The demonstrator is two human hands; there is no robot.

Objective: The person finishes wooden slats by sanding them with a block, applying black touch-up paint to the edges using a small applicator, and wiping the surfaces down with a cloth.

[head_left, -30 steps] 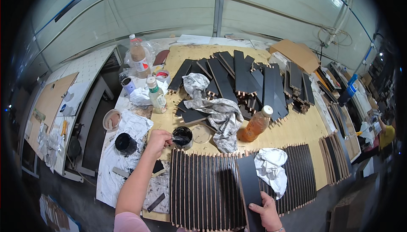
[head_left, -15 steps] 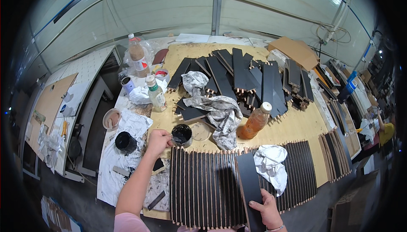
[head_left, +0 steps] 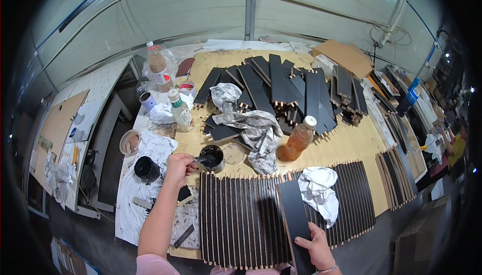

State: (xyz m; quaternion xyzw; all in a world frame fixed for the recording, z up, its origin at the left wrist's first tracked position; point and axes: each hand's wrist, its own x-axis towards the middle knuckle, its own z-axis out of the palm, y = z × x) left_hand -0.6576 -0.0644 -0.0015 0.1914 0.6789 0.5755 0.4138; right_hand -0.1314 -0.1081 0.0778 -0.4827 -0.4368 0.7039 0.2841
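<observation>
My left hand pinches a thin flat spatula-like blade, its end over the mouth of a cup of black paste. The blade's tip is smeared dark. My right hand grips the lower part of a black board, thumb on its face. That board lies tilted across a long row of black boards standing on edge, with wooden dowels sticking out at their ends. A crumpled white cloth rests on the row, just right of the held board.
A pile of black boards covers the table's far part. Stained rags and a bottle of orange liquid stand between. Left are a second black cup, a clear bottle, a round tub and white cloth.
My left hand has shifted slightly left, and more of the blade now shows at the cup's mouth. My right hand still grips the board. The whole view has turned a little.
</observation>
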